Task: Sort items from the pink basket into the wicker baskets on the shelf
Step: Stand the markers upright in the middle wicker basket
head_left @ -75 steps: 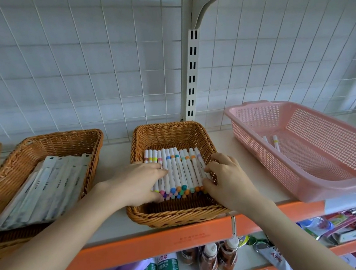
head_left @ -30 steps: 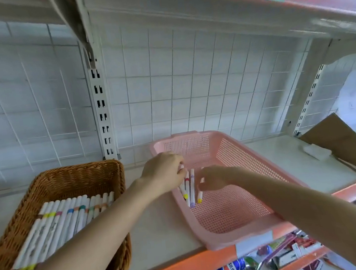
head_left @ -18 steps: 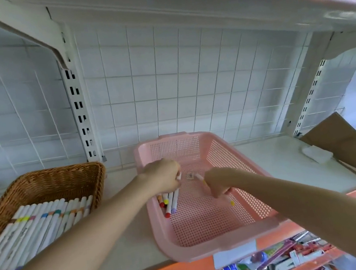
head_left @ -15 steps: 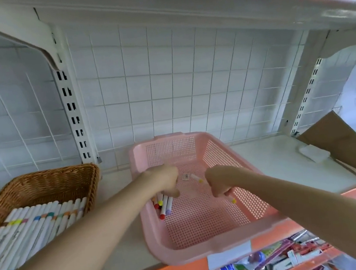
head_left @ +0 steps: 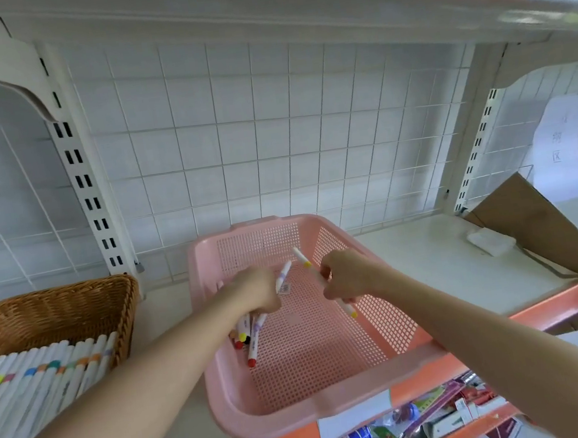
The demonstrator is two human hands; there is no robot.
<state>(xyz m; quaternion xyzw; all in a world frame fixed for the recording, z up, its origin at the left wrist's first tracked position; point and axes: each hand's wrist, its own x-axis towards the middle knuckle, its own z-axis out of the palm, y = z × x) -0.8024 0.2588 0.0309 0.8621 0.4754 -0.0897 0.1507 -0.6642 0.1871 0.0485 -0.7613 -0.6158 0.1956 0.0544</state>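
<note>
Several markers sit bunched in our left hand, fingers curled round them, tips hanging below the fist inside the pink basket. Our right hand, just beside it, pinches a yellow-tipped marker. We should pass that one across, square the bundle, then lift above the rim before swinging. Left of the grip waits the wicker basket; its near wall and the slotted upright behind are the edges to clear, with bare shelf between.

bare left hand, bare right hand, smooth bare forearms running to the frame edge
</note>
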